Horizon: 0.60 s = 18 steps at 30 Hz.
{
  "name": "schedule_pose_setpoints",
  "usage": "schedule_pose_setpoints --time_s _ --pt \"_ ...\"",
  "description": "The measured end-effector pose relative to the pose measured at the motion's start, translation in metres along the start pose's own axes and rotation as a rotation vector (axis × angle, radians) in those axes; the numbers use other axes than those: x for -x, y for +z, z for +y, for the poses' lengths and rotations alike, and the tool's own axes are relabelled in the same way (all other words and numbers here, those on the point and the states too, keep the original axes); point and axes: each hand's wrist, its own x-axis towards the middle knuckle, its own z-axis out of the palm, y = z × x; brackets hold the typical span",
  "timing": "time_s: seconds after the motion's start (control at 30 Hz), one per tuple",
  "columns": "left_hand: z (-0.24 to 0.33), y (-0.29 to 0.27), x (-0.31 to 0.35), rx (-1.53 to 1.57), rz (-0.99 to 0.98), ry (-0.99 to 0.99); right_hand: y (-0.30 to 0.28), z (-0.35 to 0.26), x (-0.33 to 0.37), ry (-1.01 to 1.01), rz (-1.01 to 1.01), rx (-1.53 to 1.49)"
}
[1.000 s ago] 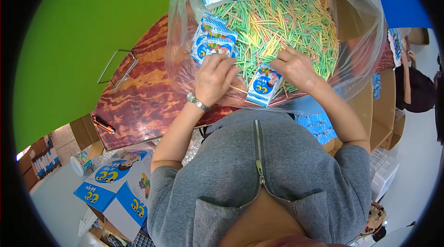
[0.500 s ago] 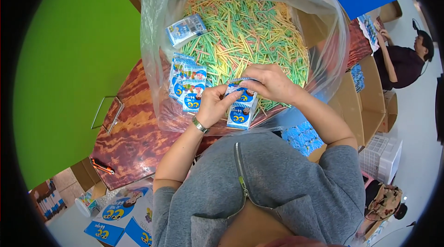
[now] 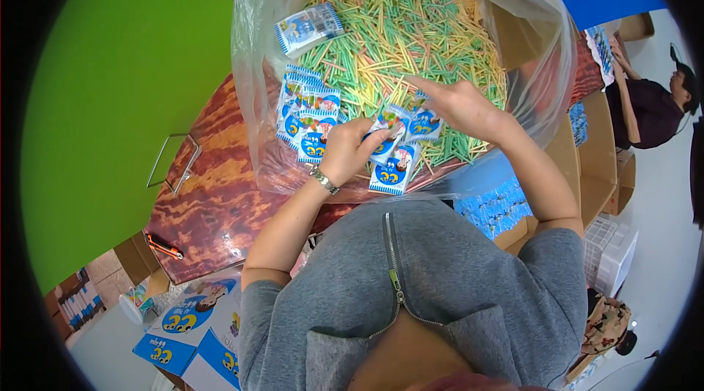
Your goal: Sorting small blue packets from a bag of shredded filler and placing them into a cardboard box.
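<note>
My left hand (image 3: 347,149) is closed on a small blue-and-white packet (image 3: 390,129), with the thumb across its front. My right hand (image 3: 469,110) is open, index finger stretched out over a heap of thin pastel sticks (image 3: 411,32); its other fingers are partly hidden. Just below its fingers is another packet (image 3: 425,125); I cannot tell whether they touch. One more packet (image 3: 394,173) lies below the held one. Several packets (image 3: 317,134) overlap left of my left hand, and a single packet (image 3: 308,28) rests farther up on the sticks.
A clear plastic bag (image 3: 253,32) surrounds the sticks on a red-brown patterned table (image 3: 213,208). An orange cutter (image 3: 163,246) lies at the table's left edge. Cardboard boxes (image 3: 592,142) and a blue pile of packets (image 3: 495,208) are at right. Another person (image 3: 653,105) works at far right.
My right hand has let go of the packet by my left hand and moved up and right, its index finger now extended. My left hand still holds a packet. The view has shifted slightly.
</note>
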Motion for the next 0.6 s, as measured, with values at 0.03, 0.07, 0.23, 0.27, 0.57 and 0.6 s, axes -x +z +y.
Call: schedule_pose_setpoints --time_s 0.03,0.07,0.23,0.27,0.57,0.6 --pt "-0.002 0.0 0.001 -0.302 0.032 0.098 0.001 0.006 -0.001 0.014 0.016 0.031" --pt "-0.002 0.001 0.004 -0.464 -0.047 0.068 0.001 0.009 -0.002 -0.02 0.055 0.065" --pt "0.03 -0.006 0.0 -0.531 0.278 0.244 -0.01 -0.001 -0.005 -0.041 0.108 -0.128" --pt "0.032 -0.007 -0.002 -0.402 0.261 0.246 -0.01 -0.007 -0.006 -0.038 0.112 -0.162" --pt "0.02 0.007 -0.012 0.354 -0.027 -0.142 0.007 -0.019 -0.011 -0.199 0.169 -0.187" --pt "0.021 0.009 -0.015 0.376 -0.003 -0.151 0.005 -0.016 -0.011 -0.209 0.107 -0.211"
